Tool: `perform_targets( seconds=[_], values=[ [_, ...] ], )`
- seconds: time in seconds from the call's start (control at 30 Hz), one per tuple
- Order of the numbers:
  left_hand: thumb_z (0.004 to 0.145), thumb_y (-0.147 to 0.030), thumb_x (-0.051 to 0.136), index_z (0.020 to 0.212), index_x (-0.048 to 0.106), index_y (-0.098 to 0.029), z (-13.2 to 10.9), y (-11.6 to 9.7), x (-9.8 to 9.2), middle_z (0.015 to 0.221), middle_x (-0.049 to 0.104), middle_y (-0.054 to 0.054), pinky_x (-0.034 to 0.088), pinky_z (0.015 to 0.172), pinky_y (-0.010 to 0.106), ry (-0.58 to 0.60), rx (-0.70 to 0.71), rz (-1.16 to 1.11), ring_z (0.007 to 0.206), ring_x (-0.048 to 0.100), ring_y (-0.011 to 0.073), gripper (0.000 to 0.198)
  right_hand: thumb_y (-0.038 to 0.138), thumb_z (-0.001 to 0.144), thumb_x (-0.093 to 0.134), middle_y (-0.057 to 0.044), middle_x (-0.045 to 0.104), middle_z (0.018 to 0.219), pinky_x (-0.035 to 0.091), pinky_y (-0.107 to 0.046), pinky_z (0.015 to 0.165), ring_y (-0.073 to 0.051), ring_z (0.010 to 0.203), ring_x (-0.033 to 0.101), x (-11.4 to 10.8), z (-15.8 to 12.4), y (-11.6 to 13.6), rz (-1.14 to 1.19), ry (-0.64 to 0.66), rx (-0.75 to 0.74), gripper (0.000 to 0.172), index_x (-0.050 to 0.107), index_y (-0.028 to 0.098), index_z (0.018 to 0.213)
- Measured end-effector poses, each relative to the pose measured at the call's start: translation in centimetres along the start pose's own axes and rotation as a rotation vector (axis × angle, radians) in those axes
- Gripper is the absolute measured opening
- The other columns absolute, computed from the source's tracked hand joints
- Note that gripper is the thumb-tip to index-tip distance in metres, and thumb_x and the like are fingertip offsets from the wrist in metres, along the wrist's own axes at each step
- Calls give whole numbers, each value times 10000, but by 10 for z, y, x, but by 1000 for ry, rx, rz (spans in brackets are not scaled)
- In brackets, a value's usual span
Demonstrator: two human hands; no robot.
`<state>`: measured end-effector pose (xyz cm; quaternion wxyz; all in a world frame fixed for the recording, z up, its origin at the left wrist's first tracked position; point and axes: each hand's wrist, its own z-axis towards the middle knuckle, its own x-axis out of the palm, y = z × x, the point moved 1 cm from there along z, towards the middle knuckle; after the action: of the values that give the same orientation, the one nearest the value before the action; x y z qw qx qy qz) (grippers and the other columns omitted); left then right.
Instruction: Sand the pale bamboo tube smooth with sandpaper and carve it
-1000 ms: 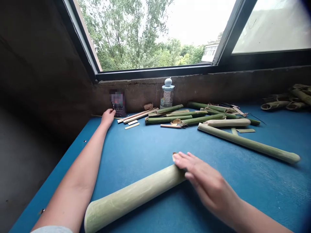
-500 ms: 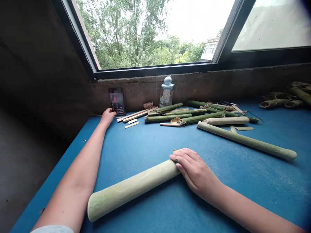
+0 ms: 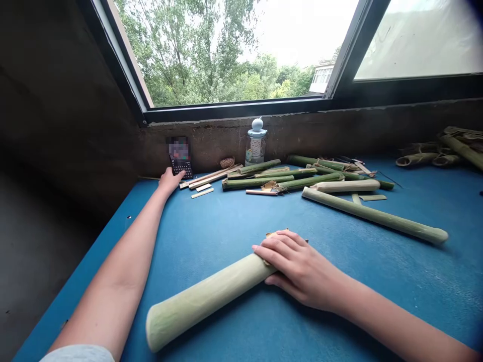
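A thick pale-green peeled bamboo section [image 3: 204, 297] lies slanted on the blue table [image 3: 234, 226] in front of me. My right hand [image 3: 298, 269] rests over its far end, fingers curled around it. My left arm stretches far to the back left, and my left hand [image 3: 169, 180] touches a small dark device [image 3: 181, 160] that leans against the wall under the window. Its fingertips are on the device's lower keys.
A pile of green bamboo stalks [image 3: 287, 178] and thin split strips [image 3: 206, 180] lies along the back wall. A long stalk [image 3: 373, 215] runs to the right. A glass bottle with a pale cap [image 3: 255, 143] stands by the wall. More bamboo [image 3: 441, 153] lies far right.
My right hand went from lying flat on the bamboo's end to curling around it. The thick section shifted slightly right. My left hand stayed at the device.
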<state>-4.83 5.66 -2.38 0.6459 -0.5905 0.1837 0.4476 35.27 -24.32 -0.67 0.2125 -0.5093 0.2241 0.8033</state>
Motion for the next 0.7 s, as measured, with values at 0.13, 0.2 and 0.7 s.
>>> perform_targets(
  seconds=[0.13, 0.2, 0.7],
  values=[
    [765, -377, 681, 1230, 597, -174, 1, 2, 0, 1289, 668, 176, 474, 1008, 414, 0, -9, -45, 1222, 610, 351, 514, 329, 1052, 430, -95, 616, 1392, 302, -513, 1201, -234, 1317, 547, -19, -16, -40, 93, 108, 58, 454, 454, 250, 1498],
    [739, -279, 666, 1229, 609, -154, 4, 5, 0, 1257, 685, 175, 484, 998, 400, 11, 8, -93, 1186, 633, 343, 508, 260, 1058, 396, -73, 606, 1432, 251, -532, 1236, -224, 1373, 518, -21, -21, -51, 53, 83, 101, 456, 445, 274, 1511],
    [698, -174, 604, 1225, 613, -108, 12, 17, 4, 1223, 699, 171, 499, 983, 375, 54, 63, -214, 1129, 663, 305, 532, 228, 1052, 403, -74, 557, 1491, 351, -499, 1221, -228, 1445, 449, -7, -15, -30, 80, -37, 131, 440, 492, 218, 1484]
  ],
)
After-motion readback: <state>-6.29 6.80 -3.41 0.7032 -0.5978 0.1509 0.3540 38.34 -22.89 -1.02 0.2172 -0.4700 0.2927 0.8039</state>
